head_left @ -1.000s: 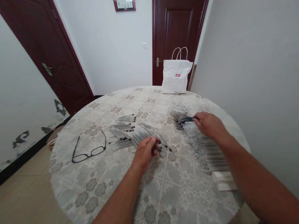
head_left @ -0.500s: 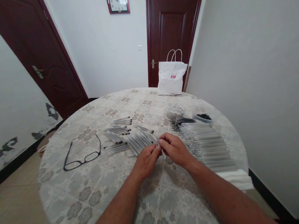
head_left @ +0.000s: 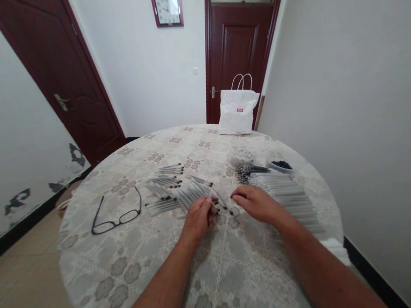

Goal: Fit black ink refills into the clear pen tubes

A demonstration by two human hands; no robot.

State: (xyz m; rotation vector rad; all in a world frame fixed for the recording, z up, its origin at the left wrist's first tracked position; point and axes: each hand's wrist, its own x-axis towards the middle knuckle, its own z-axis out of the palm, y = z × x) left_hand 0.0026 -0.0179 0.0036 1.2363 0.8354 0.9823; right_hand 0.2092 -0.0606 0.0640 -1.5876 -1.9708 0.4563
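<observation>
My left hand (head_left: 199, 216) is closed beside a loose pile of slim, translucent grey tubes with dark tips, like pen barrels (head_left: 188, 194). Dark ends poke out by its thumb and fingers, so it seems to grip at least one such tube, mostly hidden. One loose dark-tipped tube (head_left: 222, 201) lies slanting between the hands. My right hand (head_left: 256, 203) is apart from the left, its thumb and fingertips pinched together. Something small and dark may be at those fingertips; I cannot make it out. Under and beyond the right forearm lies a big stack of pale tubes (head_left: 290, 196).
A bunch of thin black pieces (head_left: 251, 169) and a small bowl of black bits (head_left: 281, 165) stand beyond the stack. Eyeglasses (head_left: 116, 221) lie at left. A white paper bag (head_left: 238, 112) stands at the back of the round, cloth-covered table (head_left: 132, 290).
My hands, together before, have come apart; the right moved right, away from the left. A dark-tipped tube between them now shows. The whole view has shifted slightly.
</observation>
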